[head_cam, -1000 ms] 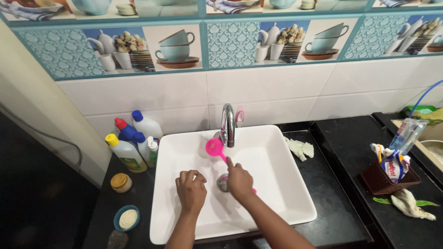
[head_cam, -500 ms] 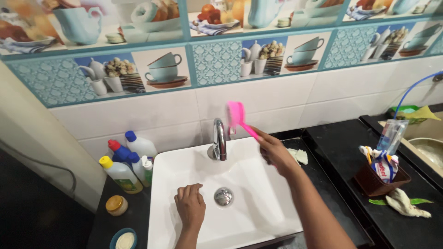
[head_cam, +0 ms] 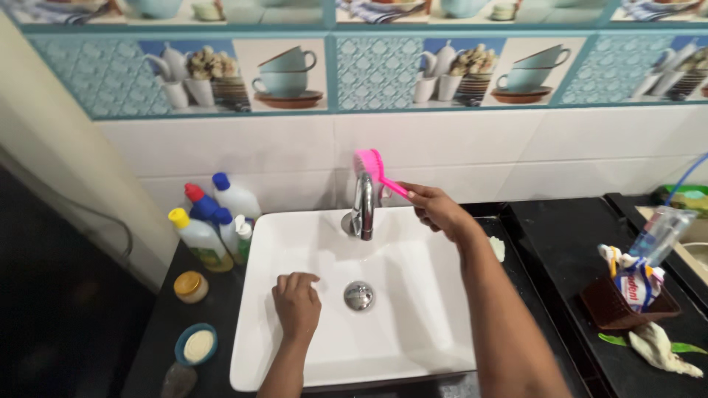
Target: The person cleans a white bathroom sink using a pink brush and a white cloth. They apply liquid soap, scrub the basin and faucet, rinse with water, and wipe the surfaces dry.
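Right hand [head_cam: 434, 206] pinches a pink brush [head_cam: 375, 169] by its handle above the tap; left hand [head_cam: 296, 306] rests in the basin.

The right hand's fingers close around the thin pink handle, and the brush head juts up and to the left of that hand, just behind the top of the chrome tap [head_cam: 362, 206], close to the white wall tiles. The left hand lies knuckles-up with fingers loosely curled on the floor of the white square sink [head_cam: 413, 324], holding nothing, just left of the metal drain [head_cam: 358, 295]. Cleaning bottles [head_cam: 214, 221] cluster left of the sink on the black counter; a small brown basket [head_cam: 623, 304] sits well off to the right.
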